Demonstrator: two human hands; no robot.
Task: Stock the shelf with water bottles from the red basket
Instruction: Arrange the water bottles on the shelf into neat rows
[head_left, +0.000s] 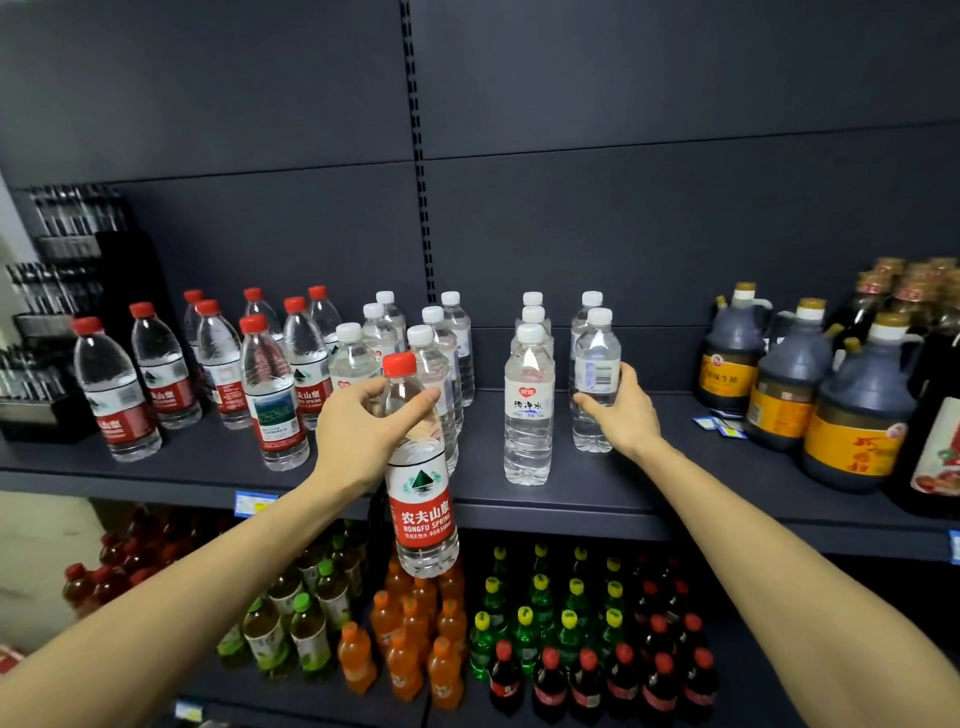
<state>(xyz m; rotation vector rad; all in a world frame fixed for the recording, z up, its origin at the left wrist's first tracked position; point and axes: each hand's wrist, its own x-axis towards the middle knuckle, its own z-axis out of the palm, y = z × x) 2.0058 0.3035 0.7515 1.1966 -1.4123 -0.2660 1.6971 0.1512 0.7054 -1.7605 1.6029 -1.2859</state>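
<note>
head view: one wide-angle look at a dark shelf unit, both bare arms reaching in from below.
left hand: the left hand (363, 431) grips a red-capped water bottle (421, 483) around its upper body, thumb and fingers curled round the shoulder just under the cap.
held bottle: upright, red label with white characters and a green mountain logo; it hangs in front of the shelf (597, 499) edge, its base below the shelf lip and over the drinks of the lower level.
right hand: the right hand (618, 410) wraps a white-capped water bottle (595, 379) from the right side and behind, fingers curled round its lower half; the bottle stands upright on the shelf.
red-capped group: a cluster of red-capped bottles (218, 364) stands on the left part of the shelf, in loose rows.
white-capped group: white-capped bottles (415, 353) stand just behind the held bottle, near the shelf's middle upright.
front bottle: another white-capped bottle with a red heart mark (527, 410) stands just left of the one in the right hand, with more lined up behind it.
right end: dark sauce jugs (789, 374) with yellow labels stand well apart to the right.
lower level: green tea bottles (296, 618), orange soda bottles (415, 634), green soda with yellow caps (545, 608) and dark cola bottles (623, 675) in packed rows.
red basket: cannot tell where it is from this view.
</note>
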